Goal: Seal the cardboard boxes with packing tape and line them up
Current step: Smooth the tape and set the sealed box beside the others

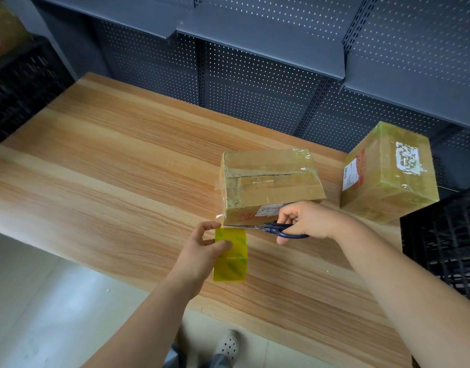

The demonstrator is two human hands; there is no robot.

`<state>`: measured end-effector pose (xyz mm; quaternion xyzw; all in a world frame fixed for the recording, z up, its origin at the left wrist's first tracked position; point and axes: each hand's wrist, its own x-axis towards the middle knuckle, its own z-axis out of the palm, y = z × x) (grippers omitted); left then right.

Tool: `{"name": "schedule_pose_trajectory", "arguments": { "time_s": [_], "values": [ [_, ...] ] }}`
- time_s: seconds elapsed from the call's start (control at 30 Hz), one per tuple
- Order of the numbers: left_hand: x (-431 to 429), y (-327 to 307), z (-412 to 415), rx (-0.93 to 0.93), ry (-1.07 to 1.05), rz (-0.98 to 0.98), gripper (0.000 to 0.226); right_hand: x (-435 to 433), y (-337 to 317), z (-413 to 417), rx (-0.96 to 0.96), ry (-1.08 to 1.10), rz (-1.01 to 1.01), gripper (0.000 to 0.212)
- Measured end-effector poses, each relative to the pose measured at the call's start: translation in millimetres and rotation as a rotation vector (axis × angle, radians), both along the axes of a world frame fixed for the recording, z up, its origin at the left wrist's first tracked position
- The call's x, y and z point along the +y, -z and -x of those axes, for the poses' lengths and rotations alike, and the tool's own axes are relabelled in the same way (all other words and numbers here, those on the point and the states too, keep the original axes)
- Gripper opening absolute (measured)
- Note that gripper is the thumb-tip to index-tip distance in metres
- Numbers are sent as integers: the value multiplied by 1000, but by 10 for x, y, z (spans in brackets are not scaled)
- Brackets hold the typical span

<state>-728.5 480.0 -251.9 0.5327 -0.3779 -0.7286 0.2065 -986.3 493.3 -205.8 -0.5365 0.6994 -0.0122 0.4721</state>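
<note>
Wooden worktop (109,168) bearing a far box (388,173) at its right edge and a near box (271,179) centre-right. Left hand (202,245) fingers (223,244) clamp the tape roll (235,264). Right hand (308,221) grips scissors (271,227), blades at the near box's lower corner.

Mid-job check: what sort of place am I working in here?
Probably a stockroom or shop packing area: dark perforated metal shelving behind the wooden table, black plastic crates at either side, and taped cardboard boxes bearing shipping labels.
</note>
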Motion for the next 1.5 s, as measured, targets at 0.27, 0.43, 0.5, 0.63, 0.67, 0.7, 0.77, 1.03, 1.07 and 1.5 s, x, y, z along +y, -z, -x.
{"name": "schedule_pose_trajectory", "arguments": {
  "time_s": [0.27, 0.43, 0.5, 0.63, 0.67, 0.7, 0.77, 1.03, 1.07, 1.5],
  "values": [
    [43, 7, 30, 5, -28, -6, 34, -39, -4, 30, 35, -54, 13, 36],
    [46, 39, 51, 7, -55, -5, 32, -89, -74, -2, 89, -162, -59, 52],
    [58, 47, 63, 5, -49, 6, 32, -104, -97, 12, 99, -163, -65, 52],
    [76, 57, 74, -6, -33, 27, 31, -104, -121, 41, 122, -182, -97, 50],
    [78, 52, 77, -4, -32, 28, 31, -101, -119, 48, 123, -182, -100, 50],
    [78, 48, 79, -5, -32, 27, 31, -98, -115, 53, 126, -182, -102, 49],
    [84, 35, 82, -5, -32, 24, 31, -93, -115, 50, 139, -186, -100, 48],
    [104, 41, 123, -35, -1, 44, 31, -57, -186, 82, 197, -209, -136, 50],
    [99, 47, 115, -45, 0, 46, 31, -41, -204, 113, 222, -210, -155, 52],
    [2, 112, -99, -5, 55, -4, 34, 362, -545, -55, -66, 171, 313, 49]
  ]
}}
